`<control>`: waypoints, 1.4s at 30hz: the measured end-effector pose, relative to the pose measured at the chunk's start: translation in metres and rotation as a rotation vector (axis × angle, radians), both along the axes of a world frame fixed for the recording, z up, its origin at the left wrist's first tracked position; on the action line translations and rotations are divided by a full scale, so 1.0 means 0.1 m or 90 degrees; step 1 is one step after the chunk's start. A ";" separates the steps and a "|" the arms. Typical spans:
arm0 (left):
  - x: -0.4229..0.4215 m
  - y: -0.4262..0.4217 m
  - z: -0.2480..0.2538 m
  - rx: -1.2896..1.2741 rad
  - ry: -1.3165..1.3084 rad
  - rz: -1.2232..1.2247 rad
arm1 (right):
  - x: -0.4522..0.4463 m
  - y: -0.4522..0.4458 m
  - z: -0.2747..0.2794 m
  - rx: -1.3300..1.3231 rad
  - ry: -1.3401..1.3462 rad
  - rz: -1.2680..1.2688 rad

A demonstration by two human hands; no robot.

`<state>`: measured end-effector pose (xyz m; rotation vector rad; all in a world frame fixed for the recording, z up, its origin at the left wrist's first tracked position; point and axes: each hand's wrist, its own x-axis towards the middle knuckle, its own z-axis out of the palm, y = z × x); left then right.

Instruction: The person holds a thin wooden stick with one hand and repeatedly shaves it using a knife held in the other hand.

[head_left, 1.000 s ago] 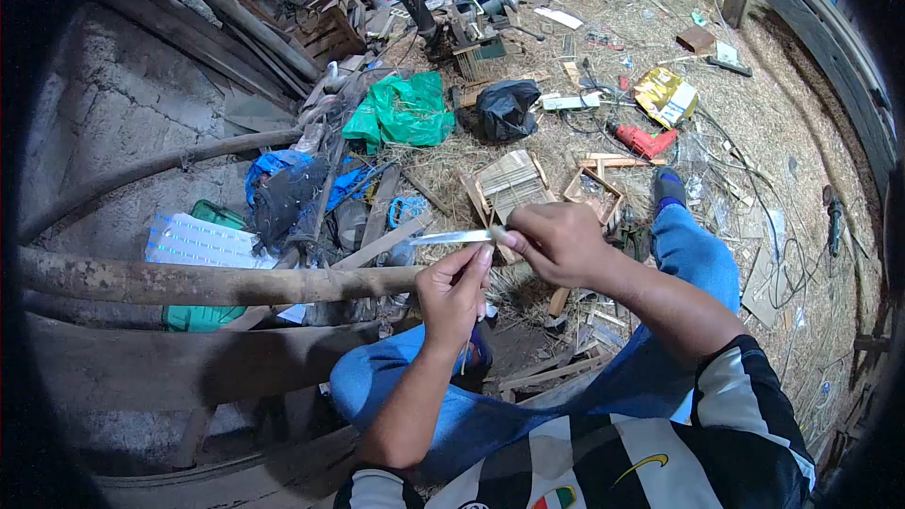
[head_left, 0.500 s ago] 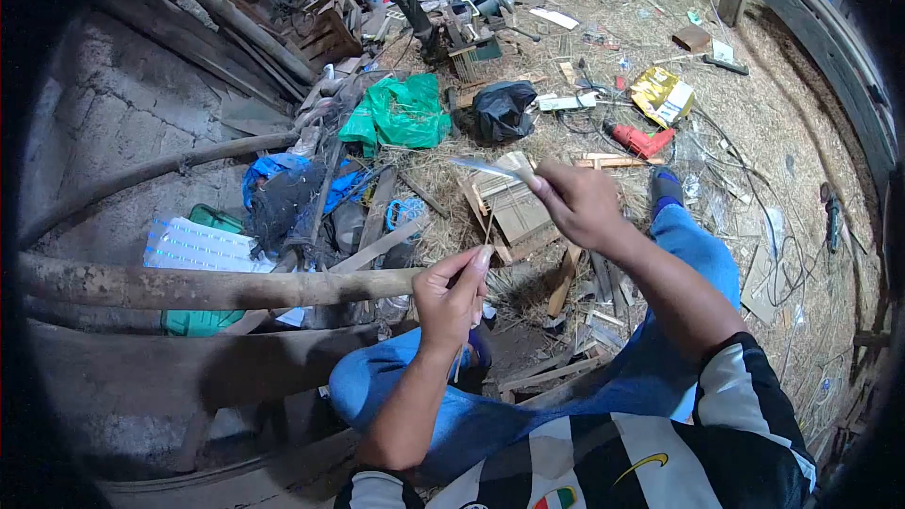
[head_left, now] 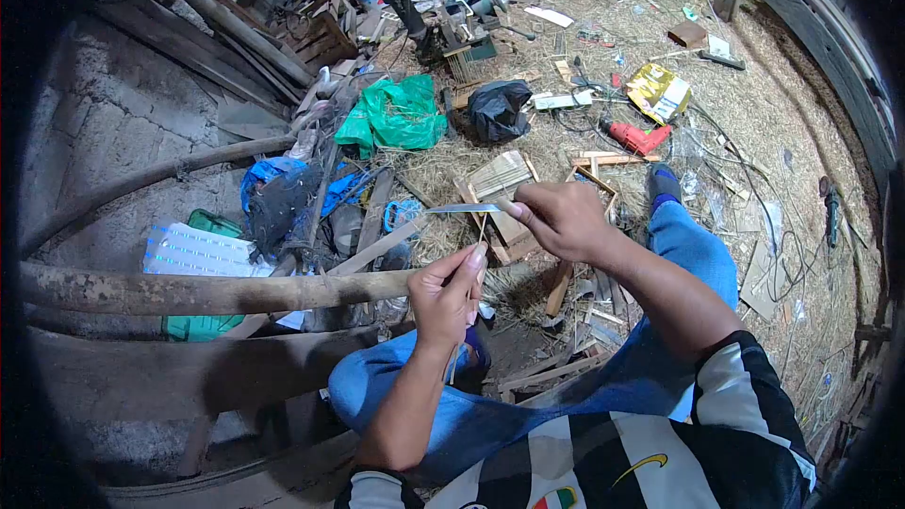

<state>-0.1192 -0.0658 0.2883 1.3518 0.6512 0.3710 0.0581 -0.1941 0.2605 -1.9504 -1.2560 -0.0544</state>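
Left hand: The left hand point(head_left: 443, 302) is pinching a thin wooden strip point(head_left: 483, 229) between thumb and fingers; this grip is pressed together around it.
Strip: It is standing nearly upright, slightly tilted, with its short upper end poking out above the left fingertips and its longer lower part hanging below the palm, over the jeans.
Right hand: The right hand point(head_left: 563, 220) is closing around the handle end of a knife point(head_left: 467, 208), its grip curled shut, thumb lying along the near side.
Blade: It is pointing toward the left of the view, lying almost level above the left fingertips and crossing the strip near its upper end; whether the 2 are touching, I cannot tell.
Beneath the hands: A slatted wooden piece point(head_left: 500, 176) is lying on the straw-strewn floor, partly hidden by the blade and right hand.
Left side: A thick pole point(head_left: 217, 289) is running crosswise, ending near the left wrist, with a white sheet point(head_left: 200, 250) lying behind it.
Farther out: A green plastic bag point(head_left: 394, 115), a black plastic bag point(head_left: 499, 110) and a red drill point(head_left: 638, 138) are lying on the floor.
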 end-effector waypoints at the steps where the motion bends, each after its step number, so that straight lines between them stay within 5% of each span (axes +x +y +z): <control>1: 0.01 0.00 -0.02 -0.005 0.000 0.004 | 0.05 0.01 -0.04 0.001 -0.001 0.000; 6: -0.06 -0.01 0.06 -0.009 -0.010 -0.011 | 0.22 -0.01 0.05 -0.097 0.048 -0.129; 13: -0.09 0.01 0.10 0.027 0.007 -0.031 | -0.15 0.01 0.13 0.057 0.053 0.008; 27: -0.03 -0.01 0.05 -0.009 -0.035 -0.046 | -0.22 -0.02 0.15 0.019 -0.006 0.044; 32: -0.05 -0.02 0.09 -0.042 -0.048 -0.056 | 0.02 -0.03 0.10 -0.002 0.020 -0.075; 38: -0.04 -0.01 0.08 -0.077 -0.023 -0.031 | -0.24 -0.03 0.22 0.039 0.002 0.060; 42: -0.06 0.00 0.06 -0.010 -0.031 -0.052 | -0.17 0.01 0.15 0.025 0.000 0.011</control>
